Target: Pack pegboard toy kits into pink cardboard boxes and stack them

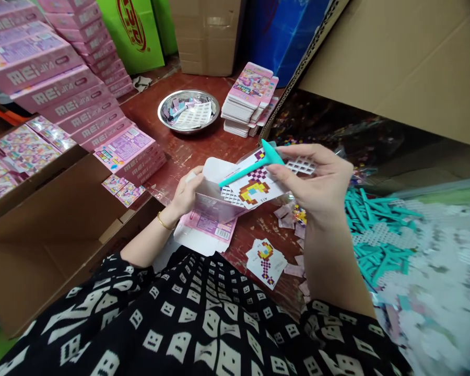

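Note:
My left hand [186, 196] is closed around a small pink box [215, 206], whose white end flap stands up. In my right hand [317, 175] I pinch a teal plastic tool [250, 168] together with a pattern card [258, 190] bearing a pixel picture and a white perforated sheet [232, 196]. The tool's thin tip and the sheet's edge are at the box's mouth; how far they reach inside is hidden. Below the held box lies another pink box [209, 232] with its flap out. More pattern cards [266, 262] lie on the red table in front of me.
A metal bowl [161, 121] holds packets and label sheets. Beside it stand stacked flat pink boxes [243, 107]. Filled pink cartons [74, 99] pile up at left, behind an open cardboard box [35, 261]. At right lie teal tools [379, 235] and white sheets [438, 282]. Small packets [293, 269] are scattered nearby.

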Available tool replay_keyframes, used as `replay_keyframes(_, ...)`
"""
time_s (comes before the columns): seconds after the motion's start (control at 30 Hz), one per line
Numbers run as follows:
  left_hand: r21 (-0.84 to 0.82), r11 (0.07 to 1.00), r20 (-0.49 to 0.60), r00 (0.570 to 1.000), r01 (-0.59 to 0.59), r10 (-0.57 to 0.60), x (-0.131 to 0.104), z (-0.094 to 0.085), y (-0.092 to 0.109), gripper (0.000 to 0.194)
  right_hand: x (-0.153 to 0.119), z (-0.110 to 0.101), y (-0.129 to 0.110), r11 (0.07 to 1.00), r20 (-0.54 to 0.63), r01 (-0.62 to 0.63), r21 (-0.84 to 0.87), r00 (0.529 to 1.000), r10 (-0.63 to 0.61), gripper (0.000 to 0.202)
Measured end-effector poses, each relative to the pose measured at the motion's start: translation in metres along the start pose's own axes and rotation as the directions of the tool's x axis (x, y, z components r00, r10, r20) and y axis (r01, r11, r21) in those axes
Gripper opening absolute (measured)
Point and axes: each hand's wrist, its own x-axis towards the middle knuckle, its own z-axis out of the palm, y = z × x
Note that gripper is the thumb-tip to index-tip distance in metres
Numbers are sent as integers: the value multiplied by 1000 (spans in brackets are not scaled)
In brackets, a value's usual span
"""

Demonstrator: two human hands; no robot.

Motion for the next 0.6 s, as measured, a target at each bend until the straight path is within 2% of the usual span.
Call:
replay_keyframes(0.07,-13,1000,35,999,-3,4,-3,-1,-1,62,2,4,-12,995,59,97,-27,994,-96,24)
replay_keyframes(0.13,-17,1000,78,997,-19,21,-5,0,2,70,4,12,-22,975,162,218,-31,964,-210,21)
replay_keyframes(0.2,-33,999,92,995,-39,42,-4,3,2,78,2,24,-23,942,352,334,-33,886,-302,19)
replay_keyframes(0.27,-40,997,63,996,-66,69,-2,7,1,80,-4,38,-15,909,553,412,-56,771,-316,20)
replay_keyframes(0.3,-38,996,39,996,-76,78,-1,9,1,80,-8,44,-9,892,612,440,-105,735,-290,21)
replay_keyframes(0.33,-35,996,6,997,-78,78,-1,10,1,80,-13,48,-2,869,636,456,-189,732,-246,22)
replay_keyframes(0.4,-27,999,-76,996,-47,45,1,12,3,81,-24,48,9,798,578,443,-408,802,-150,26)
replay_keyframes(0.47,-21,1000,-168,985,21,-24,2,11,8,83,-37,37,14,734,455,375,-567,885,-100,34)
replay_keyframes(0.53,-27,994,-223,969,104,-107,2,10,16,84,-52,22,15,751,311,280,-598,945,-104,48)
replay_keyframes(0.6,-56,980,-195,961,189,-196,0,12,23,84,-73,10,15,840,158,164,-518,983,-95,70)
